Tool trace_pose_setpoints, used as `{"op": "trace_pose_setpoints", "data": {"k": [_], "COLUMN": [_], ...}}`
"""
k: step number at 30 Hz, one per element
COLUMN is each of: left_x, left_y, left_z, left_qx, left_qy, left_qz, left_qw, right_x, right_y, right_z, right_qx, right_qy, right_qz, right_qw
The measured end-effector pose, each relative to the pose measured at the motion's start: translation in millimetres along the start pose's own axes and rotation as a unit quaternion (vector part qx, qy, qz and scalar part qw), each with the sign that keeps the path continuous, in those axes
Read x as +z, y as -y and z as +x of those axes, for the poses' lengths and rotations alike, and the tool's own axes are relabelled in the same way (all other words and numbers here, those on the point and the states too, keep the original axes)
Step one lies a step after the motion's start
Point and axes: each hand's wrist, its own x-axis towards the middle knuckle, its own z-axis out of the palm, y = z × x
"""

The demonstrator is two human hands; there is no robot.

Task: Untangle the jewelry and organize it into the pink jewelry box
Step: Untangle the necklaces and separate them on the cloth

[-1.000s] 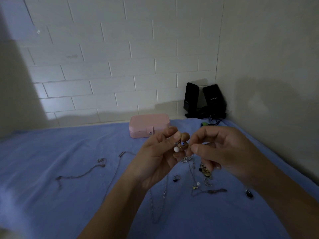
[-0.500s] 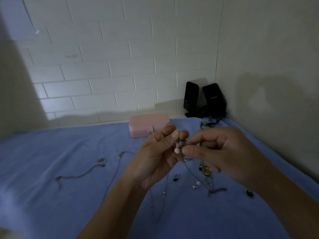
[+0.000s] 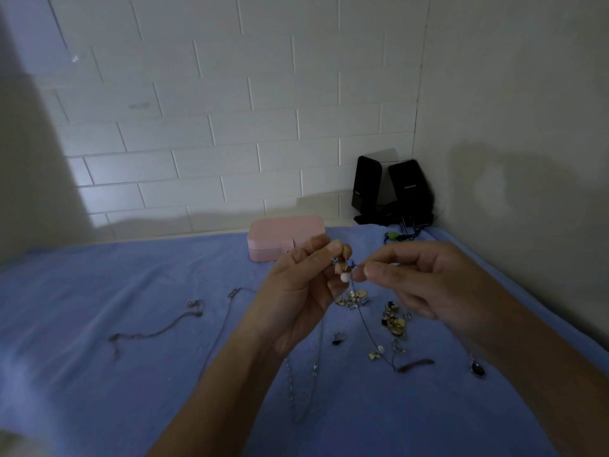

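Observation:
Both hands are raised over the blue cloth [image 3: 99, 374]. My left hand [image 3: 296, 291] pinches a tangled jewelry knot [image 3: 342, 268] with a white pearl bead [image 3: 344, 277] hanging from it. My right hand [image 3: 418, 278] pinches a thin chain [image 3: 364, 321] that runs from the knot down to the cloth. The pink jewelry box [image 3: 280, 237] sits closed behind my hands, near the wall. Loose gold and silver pieces [image 3: 393, 321] lie on the cloth under my right hand. A silver chain [image 3: 303, 384] lies below my left wrist.
Two black speakers [image 3: 392, 189] with cables stand in the back right corner. A dark bracelet [image 3: 155, 331] and a thin necklace [image 3: 230, 295] lie left of my hands. A dark pendant [image 3: 477, 369] lies at the right. Walls close the back and right sides.
My hands have drawn slightly apart, so the thin chain now stretches from the knot to my right fingers. The pearl bead hangs lower and clearer.

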Motion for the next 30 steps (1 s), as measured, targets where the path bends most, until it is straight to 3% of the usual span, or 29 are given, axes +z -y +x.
{"op": "trace_pose_setpoints", "data": {"k": [11, 19, 25, 30], "left_x": [0, -1, 0, 2], "left_y": [0, -2, -1, 0], "left_z": [2, 1, 1, -1], "left_qx": [0.034, 0.052, 0.108, 0.147], "left_qy": [-0.076, -0.096, -0.127, -0.137], "left_qz": [0.094, 0.111, 0.154, 0.212], "left_qw": [0.992, 0.988, 0.974, 0.956], "right_x": [-3, -3, 1, 2], "right_y": [-15, -16, -13, -27], "right_z": [3, 5, 5, 5], "right_qx": [0.038, 0.102, 0.01, -0.092], "right_qy": [0.076, 0.06, -0.025, -0.07], "right_qz": [-0.046, 0.093, -0.081, -0.223], "right_qw": [0.995, 0.989, 0.996, 0.968]}}
